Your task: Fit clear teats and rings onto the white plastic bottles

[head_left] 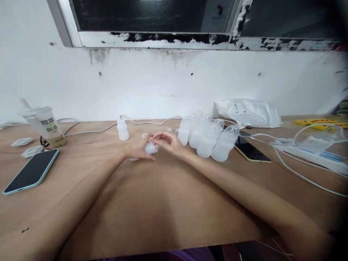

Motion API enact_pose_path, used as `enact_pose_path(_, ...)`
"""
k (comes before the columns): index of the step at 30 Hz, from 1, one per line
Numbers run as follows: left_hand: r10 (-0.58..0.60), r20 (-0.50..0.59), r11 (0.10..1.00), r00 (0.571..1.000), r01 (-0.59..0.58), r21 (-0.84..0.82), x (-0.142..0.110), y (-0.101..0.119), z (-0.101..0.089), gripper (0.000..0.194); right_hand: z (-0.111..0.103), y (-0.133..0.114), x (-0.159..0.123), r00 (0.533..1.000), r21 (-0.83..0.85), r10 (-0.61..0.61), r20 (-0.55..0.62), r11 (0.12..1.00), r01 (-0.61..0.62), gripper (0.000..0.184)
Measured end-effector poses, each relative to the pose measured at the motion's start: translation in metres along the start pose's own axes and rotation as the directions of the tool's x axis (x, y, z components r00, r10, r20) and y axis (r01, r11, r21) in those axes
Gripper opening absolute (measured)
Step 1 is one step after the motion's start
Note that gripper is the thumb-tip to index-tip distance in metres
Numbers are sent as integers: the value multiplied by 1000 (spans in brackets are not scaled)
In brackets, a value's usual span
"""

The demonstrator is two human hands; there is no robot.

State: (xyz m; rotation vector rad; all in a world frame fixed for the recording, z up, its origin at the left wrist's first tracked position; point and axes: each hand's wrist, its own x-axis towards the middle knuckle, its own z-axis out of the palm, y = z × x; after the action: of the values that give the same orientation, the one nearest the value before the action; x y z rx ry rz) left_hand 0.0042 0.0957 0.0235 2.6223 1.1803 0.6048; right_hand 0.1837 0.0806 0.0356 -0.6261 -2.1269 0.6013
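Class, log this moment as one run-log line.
left hand: around bottle | right hand: fingers close beside it | right side: clustered bottles | left side: drink cup, phone

1. Drink cup (45, 127), left side of desk (152, 203): Chinese print on the side wall, dark characters, two lines. Upper line (47, 121) reads "现萃". Lower line (52, 129) reads "果茶", set slightly to the right of the upper.
2. Same cup, near its base: dark curved marks (44, 141); cannot tell whether they are print.
3. White plastic bag (252, 114), against the wall: small label (240, 107) with dark marks, too small to read.
4. Yellow item (318, 124), far right: red marks along its top, blurred, no character made out.
5. White power strip (312, 154), right: blue patches on it, no wording legible.
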Motion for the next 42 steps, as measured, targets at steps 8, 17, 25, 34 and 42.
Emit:
enact_pose_path(8, -26, 25, 999, 999, 27, -18, 1, -5, -1, 85, 1, 23, -1, 908, -159, 359, 214, 930, -331, 36)
enact_pose_path(17, -110, 67, 994, 992, 111, -16, -3, -12, -10, 69, -16, 32, -1, 978, -253, -167, 122, 948, 194, 18)
enact_pose_path(25, -172, -428, 984, 887, 132, -123, 2, -25, -18, 47, -16, 40, -8, 993, -531, 50, 110, 847, 16, 23)
enact_pose_path(34, -125, -633, 966, 764, 238, 97, 33, -74, -10, 38, 4, 39, -13, 966, -681, 202, 162, 732, -39, 27)
enact_pose_path(42, -41, -558, 957, 829, 193, 217, 34, -82, -11, 37, 13, 44, -18, 970, -680, 197, 144, 731, -47, 29)
